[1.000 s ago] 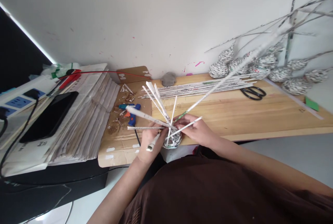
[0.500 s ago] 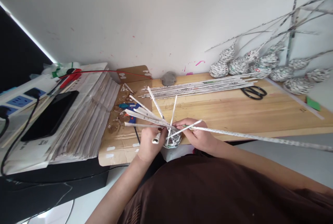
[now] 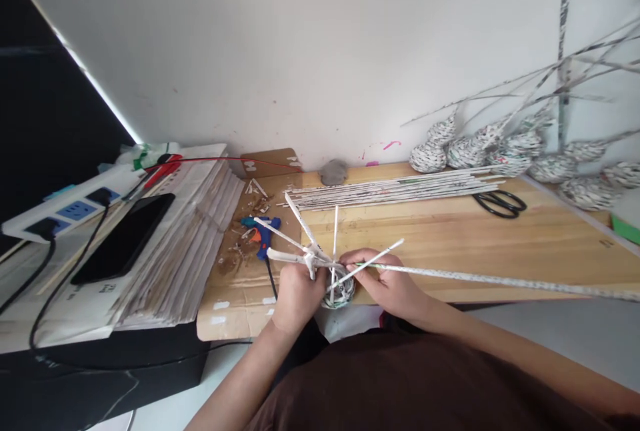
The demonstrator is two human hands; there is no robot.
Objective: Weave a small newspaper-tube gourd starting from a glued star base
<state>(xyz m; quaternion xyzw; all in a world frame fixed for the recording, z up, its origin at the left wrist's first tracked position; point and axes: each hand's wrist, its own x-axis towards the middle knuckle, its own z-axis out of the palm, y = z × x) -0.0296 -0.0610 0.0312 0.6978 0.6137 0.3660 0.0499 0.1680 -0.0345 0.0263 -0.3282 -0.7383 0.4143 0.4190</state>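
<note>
A small round weave of rolled newspaper [image 3: 341, 295] sits at the table's front edge, with several paper spokes sticking up and out of it. My left hand [image 3: 300, 294] is closed on the left side of this weave, its fingertips partly hidden behind the spokes. On the other side my right hand [image 3: 385, 281] pinches a long rolled paper strip [image 3: 460, 275] close to the weave's rim; the strip runs far off to the right. One short spoke [image 3: 375, 259] crosses in front of the right fingers.
Behind lies a bundle of paper rolls [image 3: 395, 187], with black-handled scissors [image 3: 500, 204] to the right. Finished woven gourd shapes [image 3: 429, 151] line the wall. At left are a blue glue gun [image 3: 265, 237], a newspaper stack [image 3: 200, 231], a black phone [image 3: 125, 237] and a power strip [image 3: 65, 207].
The view has shifted, so everything appears a little lower and further right. The spokes on the left, spread out before, now look bunched above my left hand. Both hands keep their hold.
</note>
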